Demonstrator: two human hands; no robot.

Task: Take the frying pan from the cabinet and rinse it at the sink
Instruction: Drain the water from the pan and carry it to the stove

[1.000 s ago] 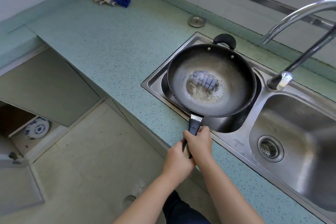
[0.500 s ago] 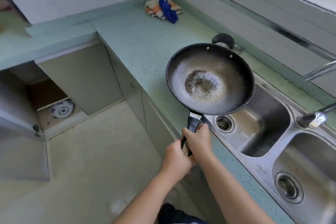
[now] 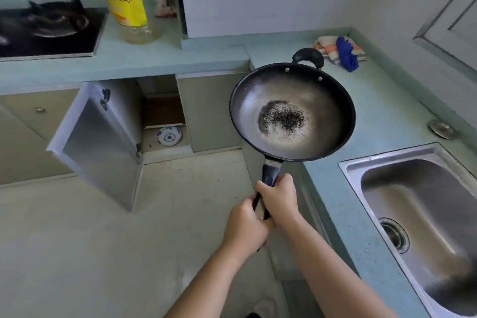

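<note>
A black frying pan (image 3: 291, 111) with a worn, speckled middle hangs in the air over the counter's corner, left of the steel sink (image 3: 423, 204). Both hands grip its long black handle: my right hand (image 3: 280, 197) nearer the pan, my left hand (image 3: 245, 227) behind it at the handle's end. The cabinet (image 3: 165, 116) under the counter stands with its door (image 3: 100, 147) swung wide open. The tap is out of view.
A blue-and-white dish (image 3: 169, 136) sits on the cabinet's low shelf. On the counter are a yellow oil bottle (image 3: 126, 0), a gas hob (image 3: 49, 31), folded cloths with a blue glove (image 3: 340, 50) and a metal sink plug (image 3: 442, 128).
The pan has swung left, away from over the sink basin to above the counter corner. My view turned left, bringing the open cabinet, hob and bottle into sight. Both hands kept their grip.
</note>
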